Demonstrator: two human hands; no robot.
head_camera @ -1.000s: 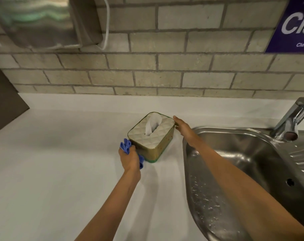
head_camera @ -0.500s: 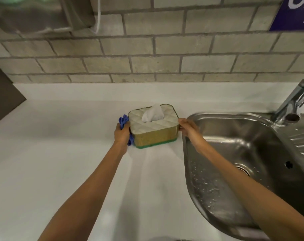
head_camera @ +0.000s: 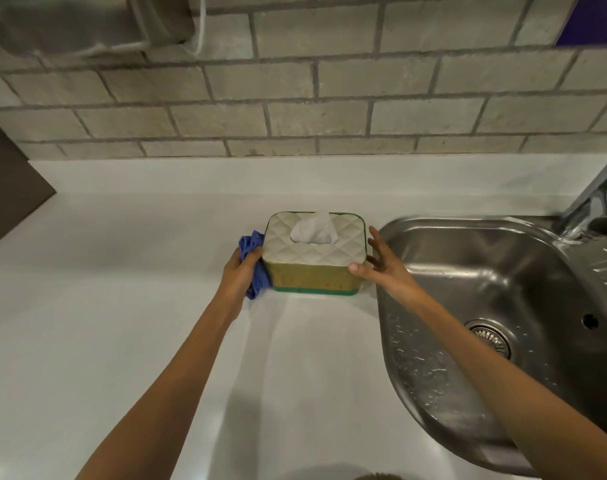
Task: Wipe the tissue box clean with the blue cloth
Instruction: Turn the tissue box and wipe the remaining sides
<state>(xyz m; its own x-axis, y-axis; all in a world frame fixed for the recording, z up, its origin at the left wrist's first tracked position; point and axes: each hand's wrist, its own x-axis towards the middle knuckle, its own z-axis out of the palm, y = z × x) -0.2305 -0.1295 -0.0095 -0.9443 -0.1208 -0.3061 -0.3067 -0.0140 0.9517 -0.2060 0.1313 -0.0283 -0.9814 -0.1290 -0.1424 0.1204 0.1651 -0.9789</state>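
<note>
White countertop (head_camera: 122,306) running along a brick wall. Tissue box (head_camera: 314,271) stands upright near centre, with a blue cloth (head_camera: 255,271) bunched against its 9 o'clock side. At 3 o'clock of the box, a steel sink (head_camera: 451,271) is set into the surface.

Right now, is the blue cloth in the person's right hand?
No, the left hand presses the blue cloth against the tissue box; the right hand is bare.

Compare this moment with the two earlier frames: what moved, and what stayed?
The tissue box was turned from skewed to square-on. The right hand opened, fingers spread, thumb at the box's near right corner. The left hand still presses the blue cloth to the box's left side.
</note>
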